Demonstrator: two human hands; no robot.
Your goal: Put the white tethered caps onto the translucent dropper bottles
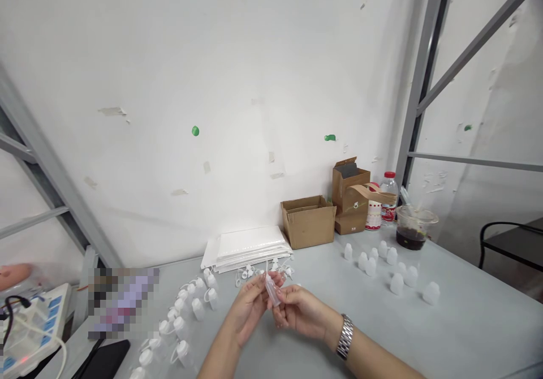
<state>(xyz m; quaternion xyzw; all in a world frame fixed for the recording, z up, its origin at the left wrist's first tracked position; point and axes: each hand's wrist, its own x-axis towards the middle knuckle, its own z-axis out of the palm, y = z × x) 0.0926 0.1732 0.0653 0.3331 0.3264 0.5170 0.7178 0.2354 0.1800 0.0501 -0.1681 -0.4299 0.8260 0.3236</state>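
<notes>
Between my two hands, above the front middle of the table, is a small translucent plastic bottle (272, 291), tilted, with a thin white strip rising from its top. My left hand (251, 305) pinches it near the neck. Around its lower body close the fingers of my right hand (297, 311); a metal watch is on that wrist. Just behind my hands lie several loose white caps with loops (248, 271). To the left stand several capped bottles (197, 309) in rough rows. Off to the right are several small bottles without visible caps (397, 284).
Against the wall are a stack of white sheets (250, 246), an open cardboard box (309, 226) and a brown paper bag (350, 203). A plastic bowl of dark liquid (411, 235) and a red-capped bottle (388, 195) stand back right. A black phone (104, 361) and a power strip (53, 317) lie left.
</notes>
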